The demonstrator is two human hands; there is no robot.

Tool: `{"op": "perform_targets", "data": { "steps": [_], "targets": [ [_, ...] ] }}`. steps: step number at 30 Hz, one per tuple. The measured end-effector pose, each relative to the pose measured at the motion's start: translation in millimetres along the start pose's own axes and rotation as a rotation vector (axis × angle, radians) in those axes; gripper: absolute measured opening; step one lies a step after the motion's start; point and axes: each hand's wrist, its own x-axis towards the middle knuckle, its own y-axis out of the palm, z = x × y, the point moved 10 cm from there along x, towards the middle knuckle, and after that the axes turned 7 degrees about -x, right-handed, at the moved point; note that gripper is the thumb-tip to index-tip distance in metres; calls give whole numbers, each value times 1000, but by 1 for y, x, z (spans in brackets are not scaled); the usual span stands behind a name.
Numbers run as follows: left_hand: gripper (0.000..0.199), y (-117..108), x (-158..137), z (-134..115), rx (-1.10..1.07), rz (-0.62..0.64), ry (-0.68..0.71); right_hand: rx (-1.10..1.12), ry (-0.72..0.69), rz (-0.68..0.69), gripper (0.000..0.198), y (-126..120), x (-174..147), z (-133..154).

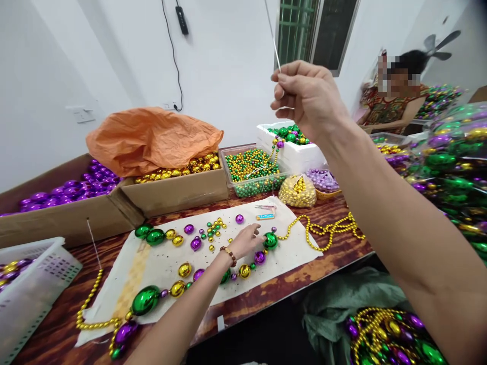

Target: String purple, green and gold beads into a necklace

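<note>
My right hand (304, 94) is raised high, thumb and forefinger pinched on a thin, pale thread (273, 38) that runs up out of view. Low over the white cloth (160, 274), my left hand (246, 242) has its fingers stretched out beside a green bead (270, 241); whether it touches the bead I cannot tell. That bead belongs to a string of green, purple and gold beads curving across the cloth, with a large green bead (145, 300) at its left. Small gold beads (323, 229) trail off to the right. Loose beads (215, 228) lie beyond my left hand.
Cardboard boxes of purple beads (70, 191) and gold beads (198, 165) stand behind, under an orange bag (152, 139). A clear tub (251, 190) and a foam box (304, 154) hold more. A white basket (49, 284) is at left. A person (395, 109) sits at right.
</note>
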Motion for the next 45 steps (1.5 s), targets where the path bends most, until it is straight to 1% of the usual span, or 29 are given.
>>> {"op": "perform_targets", "data": {
  "steps": [2, 4, 6, 9, 13, 16, 19, 22, 26, 29, 32, 34, 35, 37, 39, 41, 42, 43, 45],
  "targets": [
    [70, 12, 3, 0, -60, -1, -17, -12, -17, 28, 9, 10, 6, 9],
    [75, 21, 6, 2, -103, -14, -31, -15, -34, 44, 10, 17, 11, 15],
    [71, 28, 8, 3, -138, -33, -31, -3, -60, 70, 10, 23, 14, 20],
    [64, 33, 14, 0, -176, -62, -7, -17, -91, 95, 13, 26, 20, 27],
    [52, 36, 24, -3, -201, -51, 20, -74, -101, 49, 17, 20, 32, 33],
    [50, 41, 27, -2, -209, -26, 1, -92, -102, 29, 16, 18, 44, 34],
    [50, 46, 24, -1, -203, -16, -43, -39, -91, 60, 13, 23, 55, 27],
    [48, 49, 16, -2, -167, -31, -102, 59, -95, 112, 11, 37, 55, 16],
    [58, 43, 7, -3, -103, -91, -178, 138, -15, 146, 13, 57, 42, -9],
    [52, 33, -3, -3, -84, -90, -185, 205, 32, 135, 13, 62, 30, -27],
    [42, 13, -20, -3, -63, -70, -119, 250, 63, 136, 13, 67, 20, -45],
    [38, -11, -38, 5, -55, -111, -91, 278, 98, 136, 16, 72, 15, -57],
    [36, -27, -49, 13, -56, -153, -94, 295, 128, 133, 17, 76, 12, -64],
    [34, -63, -70, 37, -58, -252, -120, 330, 197, 128, 20, 85, 8, -77],
    [31, -107, -94, 69, -20, -396, -179, 369, 253, 116, 22, 96, 4, -89],
    [30, -151, -119, 101, 100, -557, -268, 418, 270, 109, 20, 108, 0, -98],
    [31, -169, -129, 116, 189, -608, -323, 442, 275, 117, 18, 114, -3, -102],
    [32, -183, -138, 131, 264, -630, -389, 460, 282, 126, 14, 121, -6, -107],
    [33, -200, -149, 162, 354, -610, -541, 484, 312, 157, 5, 135, -15, -120]
  ]
}}
